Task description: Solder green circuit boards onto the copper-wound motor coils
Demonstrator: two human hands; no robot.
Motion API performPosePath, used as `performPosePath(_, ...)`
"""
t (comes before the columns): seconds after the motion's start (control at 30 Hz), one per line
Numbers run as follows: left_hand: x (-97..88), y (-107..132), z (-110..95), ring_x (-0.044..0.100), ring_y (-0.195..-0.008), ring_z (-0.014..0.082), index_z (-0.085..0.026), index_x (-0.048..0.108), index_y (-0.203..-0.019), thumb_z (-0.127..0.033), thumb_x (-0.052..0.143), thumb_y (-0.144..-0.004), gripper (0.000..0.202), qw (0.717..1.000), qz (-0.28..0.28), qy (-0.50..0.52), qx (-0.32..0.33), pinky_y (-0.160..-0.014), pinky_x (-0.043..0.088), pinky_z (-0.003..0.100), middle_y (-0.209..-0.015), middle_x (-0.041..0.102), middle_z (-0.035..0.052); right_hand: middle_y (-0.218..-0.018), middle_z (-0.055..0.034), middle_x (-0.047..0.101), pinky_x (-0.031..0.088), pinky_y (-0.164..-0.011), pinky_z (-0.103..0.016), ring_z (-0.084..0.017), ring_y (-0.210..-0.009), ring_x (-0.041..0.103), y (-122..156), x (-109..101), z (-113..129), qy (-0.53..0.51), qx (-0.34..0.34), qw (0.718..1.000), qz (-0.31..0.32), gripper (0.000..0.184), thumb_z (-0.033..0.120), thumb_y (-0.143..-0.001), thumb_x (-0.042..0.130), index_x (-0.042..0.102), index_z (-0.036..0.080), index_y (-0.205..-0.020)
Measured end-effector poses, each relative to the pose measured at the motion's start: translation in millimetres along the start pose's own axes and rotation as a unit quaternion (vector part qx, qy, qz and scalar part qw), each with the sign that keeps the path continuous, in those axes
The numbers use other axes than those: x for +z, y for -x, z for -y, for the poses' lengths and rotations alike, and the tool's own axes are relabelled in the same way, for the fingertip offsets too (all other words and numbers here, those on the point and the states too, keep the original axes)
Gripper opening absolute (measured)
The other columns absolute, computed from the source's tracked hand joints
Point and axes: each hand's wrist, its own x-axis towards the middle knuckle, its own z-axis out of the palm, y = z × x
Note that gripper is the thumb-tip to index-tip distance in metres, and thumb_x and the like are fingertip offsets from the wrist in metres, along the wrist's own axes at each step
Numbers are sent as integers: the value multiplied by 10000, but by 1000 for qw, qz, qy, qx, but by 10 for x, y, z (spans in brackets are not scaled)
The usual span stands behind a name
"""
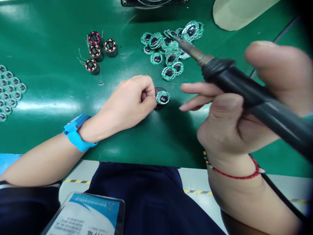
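Observation:
My left hand (129,99) is closed, its thumb and fingertips at the edge of a small round green circuit board (162,97) with a black blob in its middle. This board rests on a dark round piece (158,107), partly hidden under it and my fingers. Across my right hand (230,127) lies a black-handled soldering iron (244,86), gripped with some fingers stretched to the left. The iron's tip points up and left, appearing in front of a loose pile of similar round circuit boards (171,58), apart from the board at my left hand.
Several copper-wound motor stators (95,52) stand at the upper left, some with loose wire ends. Rows of round boards (9,91) lie at the left edge. A black fan-like frame (154,2) and a pale rounded object (237,14) are at the back of the green table (122,147).

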Motion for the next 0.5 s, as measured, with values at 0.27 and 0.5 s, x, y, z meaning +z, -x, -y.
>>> performPosePath(0.27, -5, -13, 40, 493, -661, 121, -179, 498, -656, -32, 515, -726, 164, 1000, 1, -17, 22, -604, 394, 290, -667, 532, -6, -1142, -19, 674, 555, -917, -460, -245, -1091, 641, -123, 161, -46, 121, -68, 985, 101, 438, 281, -901, 591, 445, 355, -1308)
performPosePath(0.5, 71, 27, 138, 573, -950, 200, -185, 538, -1014, -159, 619, -800, 230, 991, 5, -35, 131, -821, 491, 364, -999, 573, 56, -1127, -22, 655, 541, -900, -407, -204, -1034, 640, -122, 134, -94, 66, -129, 988, 54, 497, 180, -861, 615, 455, 307, -1314)
